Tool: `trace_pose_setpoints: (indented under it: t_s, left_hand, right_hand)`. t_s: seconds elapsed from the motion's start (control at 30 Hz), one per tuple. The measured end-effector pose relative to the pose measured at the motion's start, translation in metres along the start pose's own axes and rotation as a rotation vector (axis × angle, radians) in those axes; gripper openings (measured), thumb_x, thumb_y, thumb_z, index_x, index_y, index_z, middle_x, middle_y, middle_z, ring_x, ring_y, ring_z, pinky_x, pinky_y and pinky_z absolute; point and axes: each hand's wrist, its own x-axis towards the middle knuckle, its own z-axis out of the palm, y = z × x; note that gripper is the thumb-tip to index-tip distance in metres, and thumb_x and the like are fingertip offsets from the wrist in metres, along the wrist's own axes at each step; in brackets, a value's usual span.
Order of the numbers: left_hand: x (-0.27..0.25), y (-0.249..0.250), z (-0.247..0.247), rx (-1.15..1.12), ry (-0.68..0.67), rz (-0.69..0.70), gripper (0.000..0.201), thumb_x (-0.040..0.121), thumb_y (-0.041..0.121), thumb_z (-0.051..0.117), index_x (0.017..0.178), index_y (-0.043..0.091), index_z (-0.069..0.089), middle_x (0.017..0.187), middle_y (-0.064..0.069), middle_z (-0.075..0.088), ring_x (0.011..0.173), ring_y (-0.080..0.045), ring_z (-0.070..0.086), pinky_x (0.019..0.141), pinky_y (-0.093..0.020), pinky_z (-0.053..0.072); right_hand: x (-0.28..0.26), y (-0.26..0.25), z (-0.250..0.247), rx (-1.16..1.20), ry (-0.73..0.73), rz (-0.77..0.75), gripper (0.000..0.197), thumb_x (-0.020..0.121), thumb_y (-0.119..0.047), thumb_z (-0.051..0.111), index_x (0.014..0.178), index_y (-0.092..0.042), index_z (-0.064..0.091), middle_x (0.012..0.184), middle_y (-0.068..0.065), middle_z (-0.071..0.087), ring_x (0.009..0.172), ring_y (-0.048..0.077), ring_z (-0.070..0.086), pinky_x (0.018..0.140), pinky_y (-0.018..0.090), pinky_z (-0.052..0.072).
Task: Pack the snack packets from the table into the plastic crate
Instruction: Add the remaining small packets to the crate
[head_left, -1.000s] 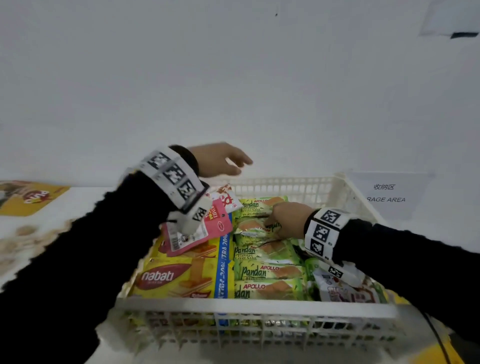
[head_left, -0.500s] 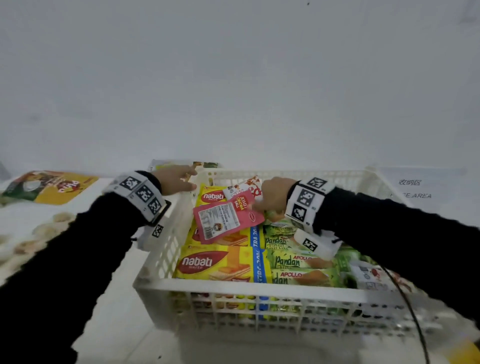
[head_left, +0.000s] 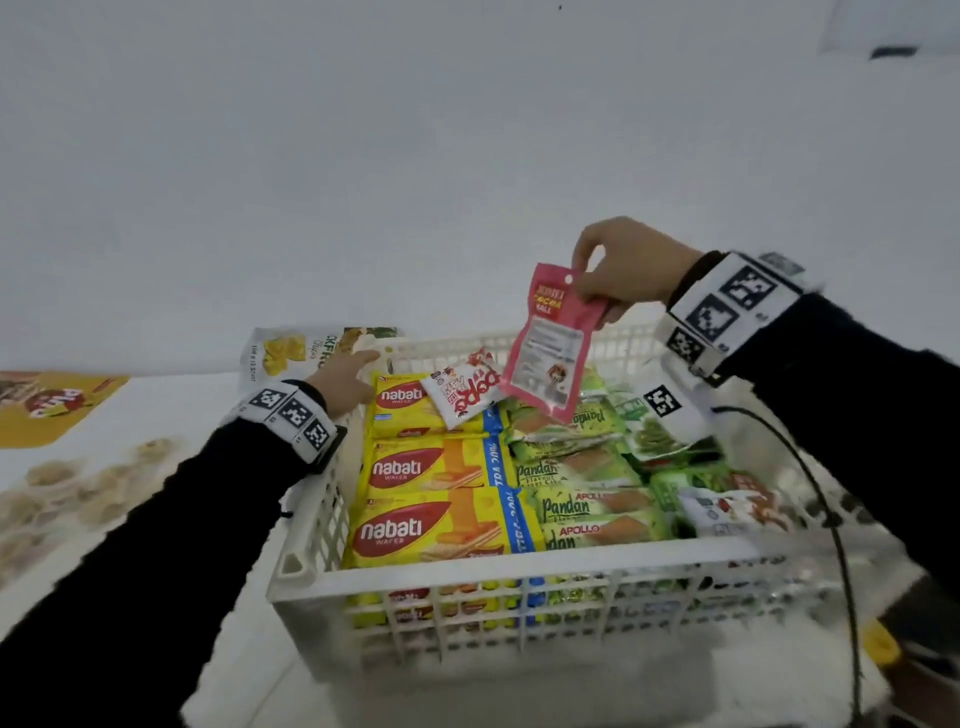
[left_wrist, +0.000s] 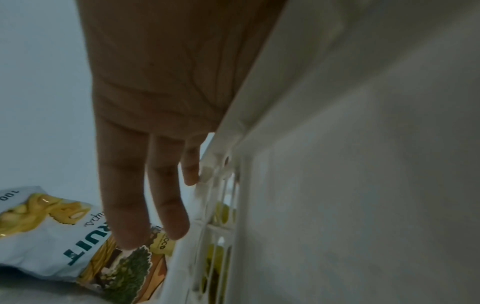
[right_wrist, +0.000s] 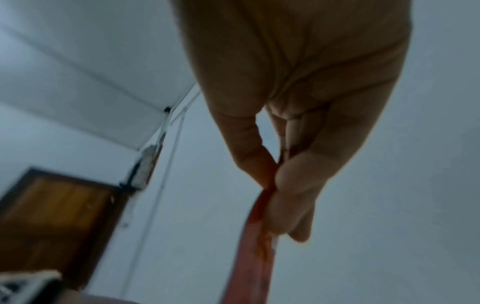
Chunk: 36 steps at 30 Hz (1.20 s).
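A white plastic crate (head_left: 519, 571) stands in front of me, filled with yellow Nabati wafer packs (head_left: 426, 530), green Pandan cake packets (head_left: 587, 506) and a small white-and-red packet (head_left: 465, 392). My right hand (head_left: 587, 296) pinches the top of a pink snack pouch (head_left: 550, 345) and holds it in the air over the crate's far side; the pouch (right_wrist: 254, 246) shows edge-on in the right wrist view. My left hand (head_left: 345, 376) lies with straight fingers (left_wrist: 166, 205) along the crate's far left rim (left_wrist: 221, 164), holding nothing.
A white jackfruit chips bag (head_left: 306, 351) lies on the table just behind the crate's left corner, also the bag (left_wrist: 52, 230) under my left fingers. A yellow packet (head_left: 47, 405) lies far left. A black cable (head_left: 831, 519) runs down the crate's right side.
My right hand has taken the pink pouch off the Nabati packs and lifted it up and to the right. My left hand stays at the crate's far left rim.
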Motion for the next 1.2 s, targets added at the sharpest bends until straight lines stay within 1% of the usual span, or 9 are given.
trace_pose_setpoints:
  t_s: [0.17,0.23,0.3,0.5,0.6,0.7,0.87,1.0,1.2]
  left_hand:
    - [0.005,-0.002,0.002,-0.007,0.011,-0.009,0.064,0.087,-0.003,0.047,0.145,0.013,0.027,0.152,-0.018,0.017,0.134,-0.033,0.031,0.100,-0.038,0.037]
    - [0.006,-0.002,0.004,-0.018,0.029,-0.014,0.063,0.087,-0.004,0.046,0.145,0.012,0.028,0.151,-0.019,0.016,0.129,-0.034,0.036,0.095,-0.038,0.039]
    - [0.007,-0.004,0.005,-0.028,0.037,-0.013,0.062,0.087,-0.005,0.046,0.144,0.012,0.029,0.151,-0.020,0.017,0.131,-0.035,0.034,0.100,-0.038,0.036]
    - [0.007,-0.005,0.005,-0.069,0.035,-0.005,0.063,0.087,-0.006,0.045,0.145,0.013,0.029,0.151,-0.021,0.019,0.125,-0.036,0.041,0.093,-0.037,0.039]
    - [0.006,-0.004,0.006,-0.082,0.049,-0.010,0.065,0.087,-0.007,0.045,0.146,0.014,0.026,0.153,-0.019,0.014,0.129,-0.034,0.037,0.096,-0.036,0.037]
    - [0.005,-0.003,0.007,-0.094,0.046,-0.018,0.065,0.088,-0.007,0.044,0.146,0.014,0.025,0.154,-0.017,0.013,0.130,-0.033,0.036,0.092,-0.035,0.038]
    - [0.005,-0.005,0.007,-0.116,0.046,-0.044,0.066,0.087,-0.005,0.044,0.146,0.017,0.025,0.154,-0.015,0.015,0.136,-0.029,0.027,0.103,-0.034,0.030]
    - [0.003,-0.004,0.007,-0.144,0.058,-0.047,0.067,0.086,-0.006,0.044,0.146,0.017,0.026,0.153,-0.014,0.018,0.134,-0.028,0.031,0.100,-0.032,0.031]
    - [0.004,-0.005,0.006,-0.171,0.060,-0.048,0.067,0.085,-0.007,0.045,0.145,0.016,0.028,0.152,-0.016,0.022,0.131,-0.028,0.035,0.100,-0.032,0.032]
  right_hand:
    - [-0.007,0.035,-0.022,-0.524,0.074,0.155,0.026,0.084,0.002,0.054,0.109,0.008,0.059,0.092,0.021,0.067,0.058,0.026,0.058,0.052,0.028,0.047]
    - [-0.006,0.045,-0.018,-0.666,0.078,0.189,0.008,0.083,0.004,0.053,0.085,0.008,0.059,0.083,0.020,0.062,0.070,0.031,0.059,0.061,0.032,0.045]
    - [-0.002,0.058,-0.009,-0.747,0.081,0.226,0.028,0.085,0.005,0.050,0.059,-0.002,0.042,0.060,0.011,0.045,0.055,0.023,0.048,0.063,0.029,0.041]
    - [0.024,0.099,0.024,-0.715,-0.102,0.290,0.043,0.085,-0.030,0.064,0.054,-0.008,0.043,0.053,0.003,0.048,0.052,0.019,0.051,0.062,0.030,0.051]
    - [0.033,0.105,0.027,-0.600,-0.221,0.342,0.053,0.092,-0.049,0.044,0.071,-0.002,0.053,0.072,0.006,0.057,0.065,0.021,0.054,0.068,0.028,0.039]
    - [0.034,0.118,0.022,-0.620,-0.337,0.328,0.050,0.089,-0.040,0.056,0.122,-0.003,0.054,0.118,0.007,0.061,0.105,0.025,0.059,0.087,0.028,0.042]
    - [0.037,0.131,0.038,-0.840,-0.575,0.281,0.051,0.078,-0.024,0.073,0.124,-0.007,0.058,0.124,0.010,0.060,0.114,0.026,0.058,0.081,0.017,0.049]
    - [0.029,0.128,0.057,-1.000,-0.503,0.194,0.029,0.072,-0.028,0.076,0.096,-0.015,0.066,0.075,-0.003,0.060,0.076,0.017,0.059,0.080,0.029,0.052]
    - [0.047,0.075,0.038,-0.767,-0.211,0.025,0.021,0.084,-0.023,0.062,0.091,-0.003,0.061,0.090,0.007,0.064,0.086,0.026,0.065,0.076,0.030,0.052]
